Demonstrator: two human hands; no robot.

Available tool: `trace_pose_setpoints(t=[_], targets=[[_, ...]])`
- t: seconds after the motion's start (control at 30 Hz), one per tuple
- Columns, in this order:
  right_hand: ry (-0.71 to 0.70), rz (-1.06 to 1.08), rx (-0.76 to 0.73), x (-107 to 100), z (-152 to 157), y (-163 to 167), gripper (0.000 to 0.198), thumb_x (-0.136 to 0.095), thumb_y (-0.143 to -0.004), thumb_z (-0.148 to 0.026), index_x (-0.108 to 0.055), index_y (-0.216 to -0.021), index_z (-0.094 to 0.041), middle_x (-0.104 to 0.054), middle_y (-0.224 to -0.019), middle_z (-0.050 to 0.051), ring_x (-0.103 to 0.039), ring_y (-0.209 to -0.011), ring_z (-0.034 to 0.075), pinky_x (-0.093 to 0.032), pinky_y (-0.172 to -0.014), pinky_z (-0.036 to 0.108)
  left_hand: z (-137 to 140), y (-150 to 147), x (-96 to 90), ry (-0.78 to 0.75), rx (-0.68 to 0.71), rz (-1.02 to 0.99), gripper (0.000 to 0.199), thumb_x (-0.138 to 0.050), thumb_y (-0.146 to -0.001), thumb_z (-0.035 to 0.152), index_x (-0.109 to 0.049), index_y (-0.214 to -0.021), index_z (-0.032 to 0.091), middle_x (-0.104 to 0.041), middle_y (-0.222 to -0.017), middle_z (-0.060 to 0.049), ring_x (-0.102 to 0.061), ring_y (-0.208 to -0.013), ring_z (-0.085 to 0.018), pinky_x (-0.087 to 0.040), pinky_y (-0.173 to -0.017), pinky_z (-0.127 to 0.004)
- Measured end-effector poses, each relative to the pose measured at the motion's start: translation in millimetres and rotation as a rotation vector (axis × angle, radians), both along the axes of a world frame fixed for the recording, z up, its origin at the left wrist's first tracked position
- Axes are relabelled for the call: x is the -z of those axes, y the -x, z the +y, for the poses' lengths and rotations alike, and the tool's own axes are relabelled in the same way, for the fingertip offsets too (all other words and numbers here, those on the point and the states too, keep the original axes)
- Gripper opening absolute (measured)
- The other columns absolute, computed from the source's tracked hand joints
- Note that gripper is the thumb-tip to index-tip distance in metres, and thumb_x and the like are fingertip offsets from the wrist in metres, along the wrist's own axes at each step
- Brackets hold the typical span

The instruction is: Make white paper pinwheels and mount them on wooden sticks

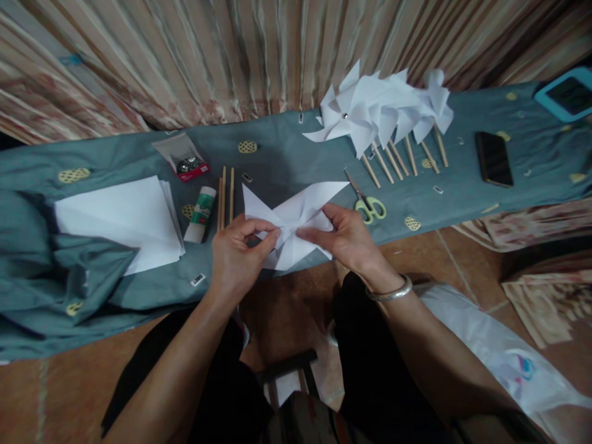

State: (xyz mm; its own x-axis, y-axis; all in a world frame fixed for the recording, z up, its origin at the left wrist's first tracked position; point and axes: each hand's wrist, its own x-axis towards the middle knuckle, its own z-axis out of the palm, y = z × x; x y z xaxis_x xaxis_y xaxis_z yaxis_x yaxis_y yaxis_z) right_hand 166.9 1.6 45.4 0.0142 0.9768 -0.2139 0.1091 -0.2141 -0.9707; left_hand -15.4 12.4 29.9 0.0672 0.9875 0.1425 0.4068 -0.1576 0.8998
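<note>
A white paper pinwheel (296, 213) is held up between my two hands at the near edge of the cloth-covered table. My left hand (243, 246) pinches it close to its centre, thumb on top. From the other side my right hand (349, 237) grips a folded blade, with the thumb pressed near the middle. Wooden sticks (224, 194) lie just beyond my left hand, beside a glue stick (201, 213). Scissors (370, 208) with green handles rest past my right hand. The paper's underside and some fingertips are hidden.
Finished pinwheels on sticks (379, 111) lie in a row at the back. A small box of metal pins (187, 163) and a paper stack (124, 222) are on the left. On the right are a phone (494, 158), a blue-framed device (567, 95) and a plastic bag (490, 345) below.
</note>
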Motion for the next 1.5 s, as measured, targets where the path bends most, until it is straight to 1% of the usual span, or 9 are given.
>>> trace_pose_setpoints(t=[0.4,0.57,0.7,0.87,0.93,1.07,1.13,1.3,1.5], targets=[[-0.010,-0.010,-0.009,0.0,0.4,-0.8,0.024,-0.076,-0.063,-0.030,-0.064,-0.076,-0.015,-0.060,-0.068,-0.003,-0.047,-0.060,0.010,-0.038,-0.054,0.023,-0.6,0.1,1.6,0.035,-0.007,-0.055,0.002,-0.071,-0.072,0.023,-0.073,-0.072,0.023,-0.068,-0.072,0.002,-0.057,-0.061,-0.011,-0.045,-0.057,-0.024],[-0.019,-0.037,-0.009,0.6,0.5,-0.7,0.024,-0.077,-0.063,-0.030,-0.064,-0.076,-0.015,-0.059,-0.068,-0.003,-0.047,-0.061,0.010,-0.037,-0.054,0.023,-1.3,-1.2,-0.4,0.021,-0.036,-0.018,0.003,-0.076,-0.069,0.023,-0.073,-0.070,0.024,-0.067,-0.070,0.003,-0.057,-0.060,-0.011,-0.044,-0.056,-0.025],[-0.035,-0.023,-0.006,1.8,0.6,-0.1,0.024,-0.076,-0.063,-0.030,-0.065,-0.078,-0.015,-0.061,-0.070,-0.003,-0.048,-0.062,0.011,-0.039,-0.055,0.024,-0.3,-3.2,-1.5,0.017,-0.067,0.014,0.005,-0.077,-0.067,0.023,-0.072,-0.067,0.024,-0.067,-0.068,0.003,-0.056,-0.060,-0.011,-0.044,-0.057,-0.025],[-0.023,-0.036,-0.012,1.6,0.3,-0.4,0.024,-0.076,-0.064,-0.032,-0.064,-0.077,-0.015,-0.061,-0.070,-0.002,-0.049,-0.063,0.011,-0.039,-0.056,0.024,-0.6,-2.8,0.7,0.014,-0.051,-0.001,0.005,-0.077,-0.068,0.025,-0.072,-0.068,0.024,-0.067,-0.070,0.003,-0.057,-0.061,-0.011,-0.045,-0.058,-0.025],[-0.028,-0.051,-0.013,0.8,0.2,-0.5,0.024,-0.076,-0.064,-0.032,-0.064,-0.077,-0.015,-0.060,-0.070,-0.002,-0.049,-0.062,0.011,-0.039,-0.055,0.024,-1.1,-2.6,1.5,0.038,-0.043,-0.026,0.005,-0.077,-0.068,0.026,-0.072,-0.068,0.024,-0.067,-0.070,0.003,-0.057,-0.060,-0.011,-0.045,-0.058,-0.025],[-0.032,-0.047,-0.020,-1.1,0.1,0.5,0.024,-0.076,-0.064,-0.030,-0.065,-0.079,-0.015,-0.061,-0.070,-0.002,-0.049,-0.062,0.010,-0.039,-0.056,0.024,-1.4,-3.8,0.0,0.132,-0.037,-0.058,0.006,-0.076,-0.068,0.029,-0.072,-0.069,0.024,-0.068,-0.067,0.003,-0.056,-0.057,-0.012,-0.044,-0.052,-0.024],[-0.028,-0.035,-0.021,-1.9,0.3,1.2,0.024,-0.076,-0.064,-0.030,-0.065,-0.081,-0.015,-0.061,-0.071,-0.002,-0.049,-0.062,0.010,-0.038,-0.055,0.023,-1.1,-4.6,-1.5,0.147,-0.042,-0.057,0.006,-0.075,-0.068,0.029,-0.072,-0.068,0.024,-0.068,-0.066,0.003,-0.056,-0.056,-0.012,-0.042,-0.051,-0.024],[-0.014,-0.031,-0.024,-3.6,0.7,2.0,0.023,-0.076,-0.064,-0.030,-0.065,-0.079,-0.016,-0.060,-0.069,-0.003,-0.048,-0.063,0.010,-0.038,-0.055,0.023,-0.6,-5.8,-2.6,0.120,-0.054,-0.042,0.004,-0.074,-0.068,0.027,-0.071,-0.066,0.024,-0.066,-0.063,0.003,-0.055,-0.053,-0.012,-0.041,-0.048,-0.024],[-0.051,-0.033,-0.035,-1.7,0.6,2.5,0.022,-0.076,-0.065,-0.029,-0.066,-0.080,-0.016,-0.062,-0.070,-0.003,-0.050,-0.063,0.011,-0.038,-0.056,0.023,-0.6,-5.6,-1.2,0.088,-0.053,0.006,0.005,-0.074,-0.069,0.027,-0.070,-0.067,0.023,-0.065,-0.063,0.003,-0.058,-0.057,-0.012,-0.042,-0.050,-0.023]])
